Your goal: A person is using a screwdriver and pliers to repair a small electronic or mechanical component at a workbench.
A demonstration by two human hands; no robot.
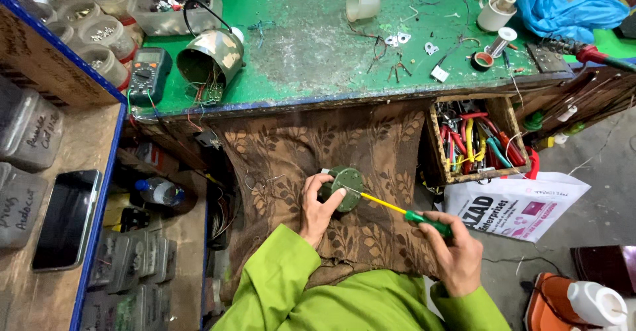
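Disc: a round dark-green metal disc [344, 188] with small screw heads on its face, resting on the person's lap, just below the front edge of the workbench.
Left hand: the left hand [318, 210] grips the disc's left rim, fingers curled around it, thumb on the face.
Right hand: the right hand [454, 251] is closed around the green handle of a screwdriver with a yellow shaft [404, 212]; its tip touches the disc's right side.
Lap cloth: brown fabric with a leaf pattern [371, 152] lies under the disc and hangs from the bench edge.
Sleeves: bright lime-green sleeves [285, 284] cover both arms.
Drawer: an open wooden drawer [432, 139] to the right of the disc holds pliers and cutters with red, yellow and green handles.
Workbench: a worn green-painted bench top [311, 46] above the disc carries a camouflage-painted metal cylinder [212, 56] with wires spilling out, a dark multimeter [148, 74], a clear plastic cup [362, 3], a solder spool and wire scraps.
Jars: clear plastic jars of small hardware [99, 33] stand far left of the bench.
Shelf: left of the disc, a dark phone [66, 218] lies on a wooden shelf.
Floor: a white printed plastic bag [517, 202] sits right of the disc, below the drawer.
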